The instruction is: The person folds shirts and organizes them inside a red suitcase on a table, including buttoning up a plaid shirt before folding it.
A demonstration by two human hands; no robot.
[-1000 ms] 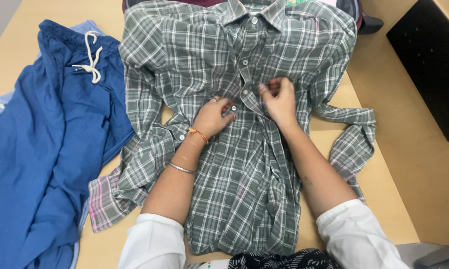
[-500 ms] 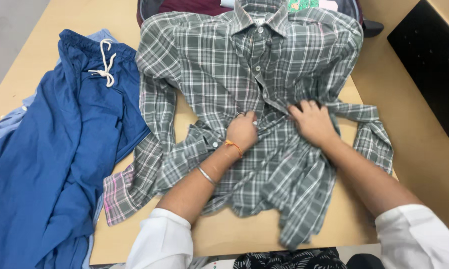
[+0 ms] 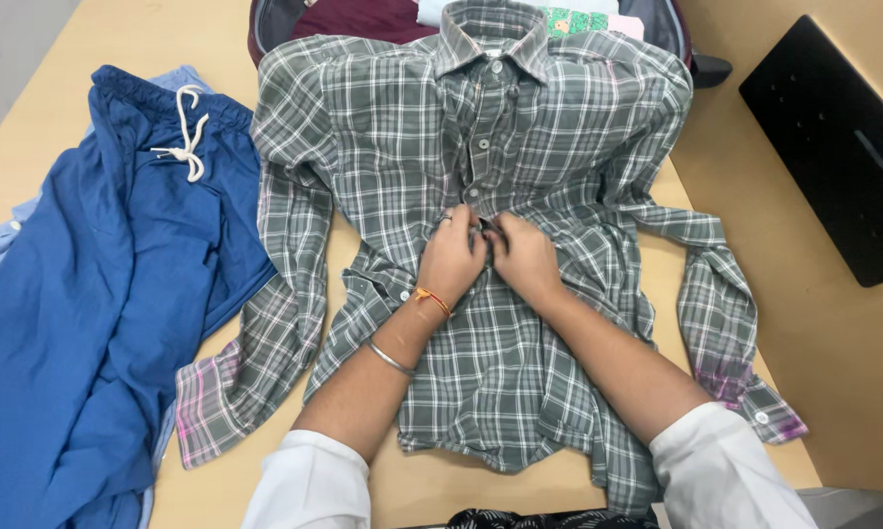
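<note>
A grey-green checked shirt (image 3: 549,127) lies front up on a tan wooden table (image 3: 755,235), collar at the far end, sleeves spread to both sides. My left hand (image 3: 453,257) and my right hand (image 3: 523,257) meet at the middle of the button strip, fingers pinched on the cloth there. A thin bangle and an orange thread are on my left wrist. The exact button under my fingers is hidden.
Blue drawstring trousers (image 3: 118,284) lie crumpled at the left over a light blue garment. A black flat case (image 3: 833,147) sits at the right. Behind the collar are a dark red cloth (image 3: 363,18) and folded items in an open bag.
My right hand moved left from the shirt's right waist back to the button strip beside my left hand. The shirt's lower half, bunched half a second ago, now lies spread flat.
</note>
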